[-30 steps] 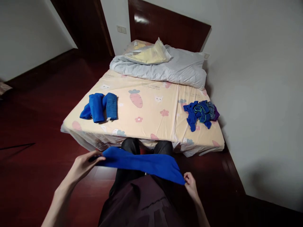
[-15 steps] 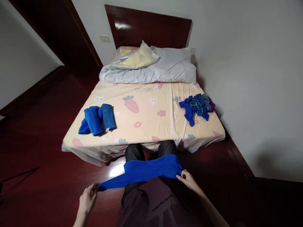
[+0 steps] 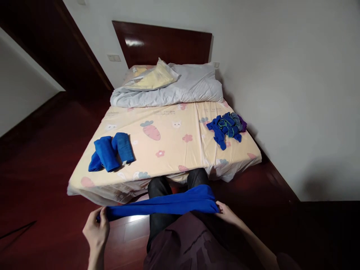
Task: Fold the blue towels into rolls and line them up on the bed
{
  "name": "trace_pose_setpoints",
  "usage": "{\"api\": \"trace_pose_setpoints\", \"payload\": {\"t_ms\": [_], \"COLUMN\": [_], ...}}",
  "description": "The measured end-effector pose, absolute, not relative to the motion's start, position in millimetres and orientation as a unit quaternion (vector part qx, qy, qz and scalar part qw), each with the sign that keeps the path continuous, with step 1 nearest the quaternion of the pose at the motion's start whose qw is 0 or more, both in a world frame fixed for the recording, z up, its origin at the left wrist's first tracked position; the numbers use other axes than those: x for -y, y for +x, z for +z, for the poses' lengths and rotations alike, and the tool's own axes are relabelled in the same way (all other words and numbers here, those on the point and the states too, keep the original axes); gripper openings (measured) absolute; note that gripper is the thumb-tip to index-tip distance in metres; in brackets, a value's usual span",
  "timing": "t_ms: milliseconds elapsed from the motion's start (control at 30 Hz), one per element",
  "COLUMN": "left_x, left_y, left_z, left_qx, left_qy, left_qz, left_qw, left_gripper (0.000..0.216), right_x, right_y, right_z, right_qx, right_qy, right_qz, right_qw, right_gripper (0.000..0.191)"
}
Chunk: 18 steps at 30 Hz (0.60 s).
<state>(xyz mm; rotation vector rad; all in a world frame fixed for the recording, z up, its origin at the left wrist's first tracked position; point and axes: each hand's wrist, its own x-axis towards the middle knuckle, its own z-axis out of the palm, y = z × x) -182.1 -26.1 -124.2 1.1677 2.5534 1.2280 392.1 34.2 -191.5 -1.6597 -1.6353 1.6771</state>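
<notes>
Holding out blue cloth [image 3: 161, 204], end to end

Nearest: dark purplish shirt [image 3: 187, 240]; ahead of it, the cloth runs side to side over the dark trousers [image 3: 160, 191]. My left hand [image 3: 97, 225] has its grip clamped on one end, thumb against the fabric. My right hand [image 3: 225, 213] grasps the other end; its fingertips are partly hidden. The strip is narrow leftward, wider and creased rightward. I judge an even pull best: both hands level, fingers near the corners, so the creases draw out and nothing twists. A hard tug could slip an end.

Room: sideways, I have space over the wooden floor [image 3: 50, 195]; a thin dark rod [image 3: 19, 229] shows well left. Forward, knees come close to the near edge of the bed [image 3: 157, 170], so a low push would meet it.

Beyond, on the printed sheet [image 3: 174, 142]: blue rolls [image 3: 107, 154] bunched at left, a loose clothes pile [image 3: 225, 127] at right, well apart. Farther: pale quilt [image 3: 197, 84], then headboard [image 3: 168, 47].
</notes>
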Motion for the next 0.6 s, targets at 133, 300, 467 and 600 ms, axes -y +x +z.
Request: {"api": "trace_pose_setpoints", "payload": {"t_ms": [133,300,467,600], "left_x": [-9.1,-39.5,-46.4,-49.7], "left_y": [-199.2,-229.7,-237.1,-231.4], "left_z": [-89.1,-60.4,-42.7,-32.6], "left_qx": [-0.754,-0.682,-0.687,-0.731], "left_qy": [0.507,0.621,0.639,0.592], "left_qz": [0.419,0.386,0.34,0.335], "left_qw": [-0.012,-0.035,-0.059,-0.05], "left_gripper": [0.021,0.021,0.029,0.03], "right_x": [-55.6,-105.1,-154.7,-187.5], "right_y": [403.2,431.0,453.6,457.7], "right_z": [-169.4,-124.2,-65.2,-26.8], "right_qx": [0.593,0.573,0.69,0.786], "right_qy": [-0.561,-0.552,-0.538,-0.513], "right_qz": [0.556,0.559,0.416,0.259], "right_qw": [0.157,0.231,0.247,0.226], "right_gripper": [0.04,0.046,0.031,0.023]}}
